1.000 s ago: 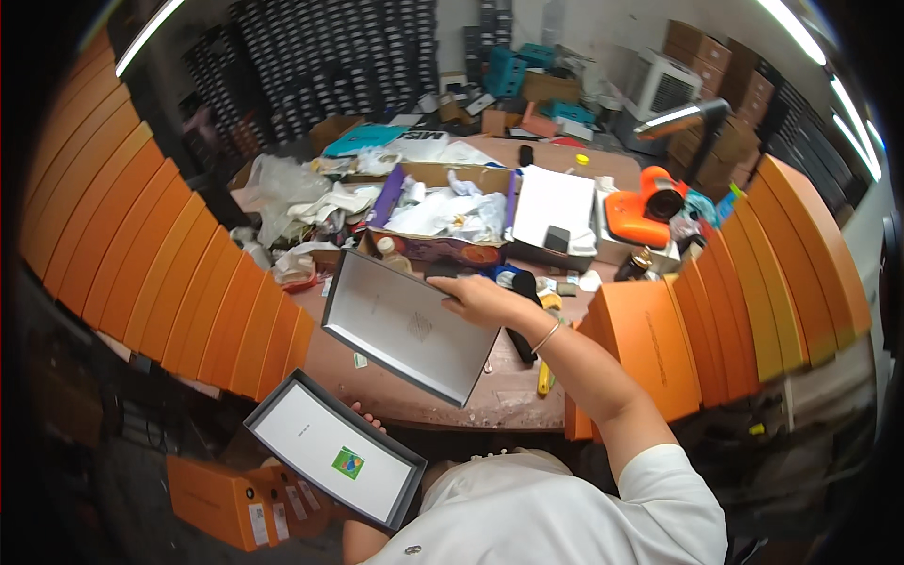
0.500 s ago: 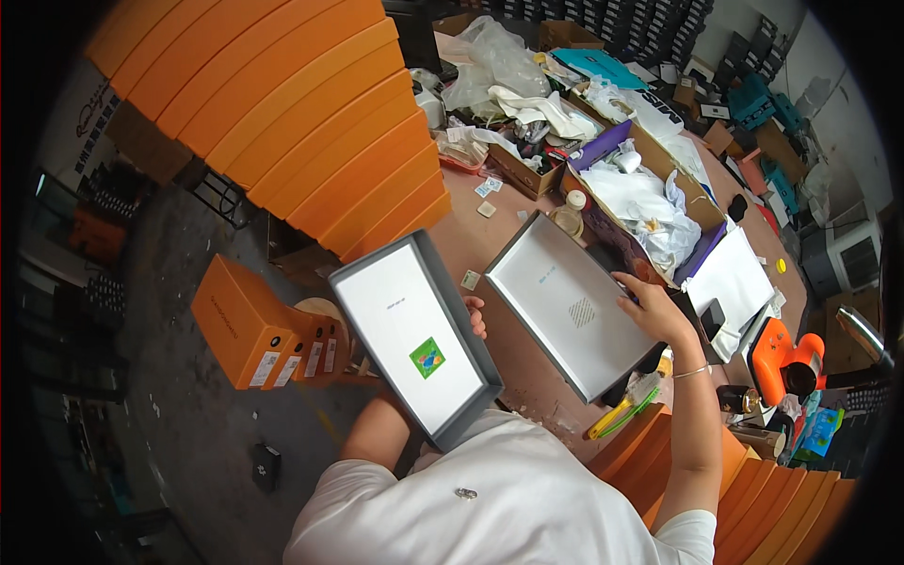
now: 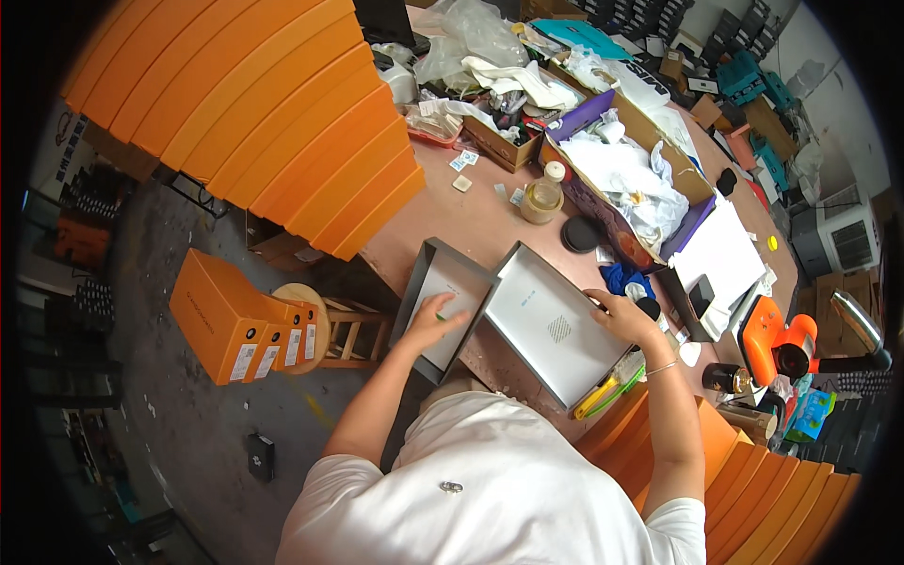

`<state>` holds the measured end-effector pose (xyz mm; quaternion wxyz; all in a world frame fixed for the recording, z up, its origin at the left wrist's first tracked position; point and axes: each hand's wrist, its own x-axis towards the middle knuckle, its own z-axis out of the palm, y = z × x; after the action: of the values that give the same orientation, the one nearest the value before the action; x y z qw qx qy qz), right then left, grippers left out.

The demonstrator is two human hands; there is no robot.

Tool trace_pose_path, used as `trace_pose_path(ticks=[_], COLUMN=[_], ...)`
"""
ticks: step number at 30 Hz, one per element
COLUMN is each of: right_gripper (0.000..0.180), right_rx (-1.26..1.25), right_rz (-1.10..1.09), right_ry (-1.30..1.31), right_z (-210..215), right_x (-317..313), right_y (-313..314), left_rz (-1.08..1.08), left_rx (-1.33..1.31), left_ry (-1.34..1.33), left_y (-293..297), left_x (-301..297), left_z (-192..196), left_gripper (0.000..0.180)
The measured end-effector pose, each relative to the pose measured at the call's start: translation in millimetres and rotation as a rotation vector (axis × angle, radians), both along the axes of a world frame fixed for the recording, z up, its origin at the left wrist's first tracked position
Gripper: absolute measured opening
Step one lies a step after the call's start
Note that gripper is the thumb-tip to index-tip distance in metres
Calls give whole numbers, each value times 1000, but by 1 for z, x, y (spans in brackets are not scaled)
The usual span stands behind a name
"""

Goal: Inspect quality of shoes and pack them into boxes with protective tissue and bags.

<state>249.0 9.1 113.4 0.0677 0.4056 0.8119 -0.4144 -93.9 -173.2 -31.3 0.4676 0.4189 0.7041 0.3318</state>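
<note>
My left hand (image 3: 433, 325) lies over the white inside of a dark grey cardboard box half (image 3: 414, 282), fingers stretched out. A bit of green shows between the fingers, and most of that patch is hidden. To its right is a second shallow grey box half (image 3: 537, 306), white inside with a small hatched square, slanting beside the first. My right hand (image 3: 623, 315) grips the far right rim of this second half. The two halves nearly meet along their inner edges, overlapping slightly in view.
Orange boxes (image 3: 282, 122) are stacked high at the left, and more (image 3: 753, 490) at the lower right. Orange boxes stand on a wooden stool (image 3: 325, 330). A bottle (image 3: 542, 196), a black round lid (image 3: 582, 234), brushes (image 3: 603, 394) and a purple box (image 3: 702, 226) are on the table.
The left box half was tilted up, its green picture in view, and has come down near the table edge. My left hand moved from behind it to its inside. My right hand still holds its half.
</note>
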Motion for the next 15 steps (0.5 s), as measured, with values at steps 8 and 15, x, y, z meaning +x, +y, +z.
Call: trace_pose_path(ticks=[8,15], right_gripper=[44,52], right_rx=[96,122], right_rz=[-115,-110], right_ry=[-102,178], right_z=[13,71], right_x=[23,7], right_y=[-9,5], left_rz=[-259,-348], left_rx=[55,162], left_ry=[741,889], left_y=[-10,-21], left_x=[62,42], left_z=[-31,-43], left_gripper=[74,52])
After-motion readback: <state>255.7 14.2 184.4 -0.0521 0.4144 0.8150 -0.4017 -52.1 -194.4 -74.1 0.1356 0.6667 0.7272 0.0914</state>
